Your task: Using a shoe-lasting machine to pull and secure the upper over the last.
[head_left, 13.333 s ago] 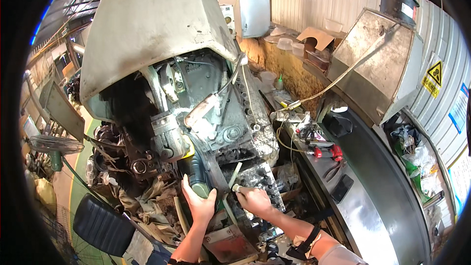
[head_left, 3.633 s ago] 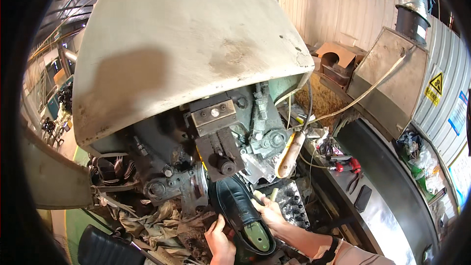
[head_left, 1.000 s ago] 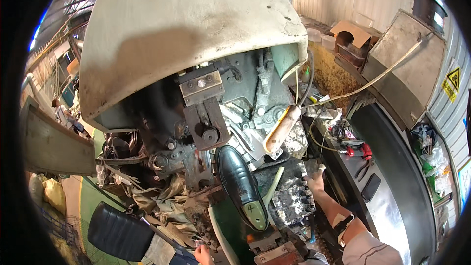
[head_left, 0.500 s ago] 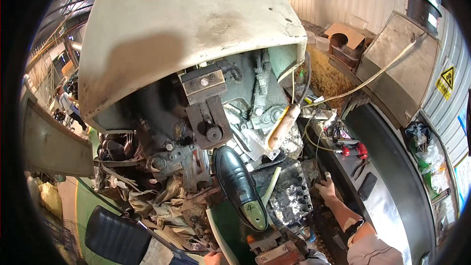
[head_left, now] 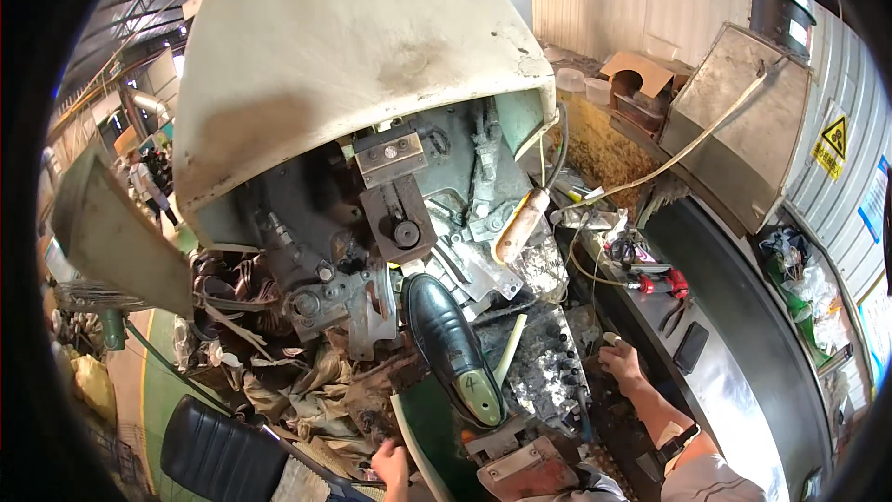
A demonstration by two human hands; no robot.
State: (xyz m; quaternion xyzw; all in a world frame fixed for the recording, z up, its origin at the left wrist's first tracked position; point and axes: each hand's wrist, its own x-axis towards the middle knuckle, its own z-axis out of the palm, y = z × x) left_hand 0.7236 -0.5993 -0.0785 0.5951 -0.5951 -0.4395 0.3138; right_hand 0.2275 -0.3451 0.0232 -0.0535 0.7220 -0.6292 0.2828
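head view: black loafer [head_left: 439, 323] on green last [head_left: 481, 396], between left hand [head_left: 391, 465] and right hand [head_left: 623, 364]; whether their fingers grip, i can't tell.

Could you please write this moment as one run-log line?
black shoe: on green last, toe toward machine | left hand: off shoe, near black seat | right hand: off shoe, beside metal bench

1 left hand [head_left: 391, 465] and 1 right hand [head_left: 624, 365] make 2 in all. There is 1 black shoe [head_left: 440, 323], 1 green last [head_left: 478, 390], 1 pale machine hood [head_left: 372, 37], 1 wooden handle [head_left: 522, 226], 1 phone [head_left: 690, 348], 1 red tool [head_left: 676, 283], 1 pair of pliers [head_left: 675, 316], 1 black seat [head_left: 221, 451], 1 yellow warning sign [head_left: 831, 146], and 1 dark belt [head_left: 739, 316].
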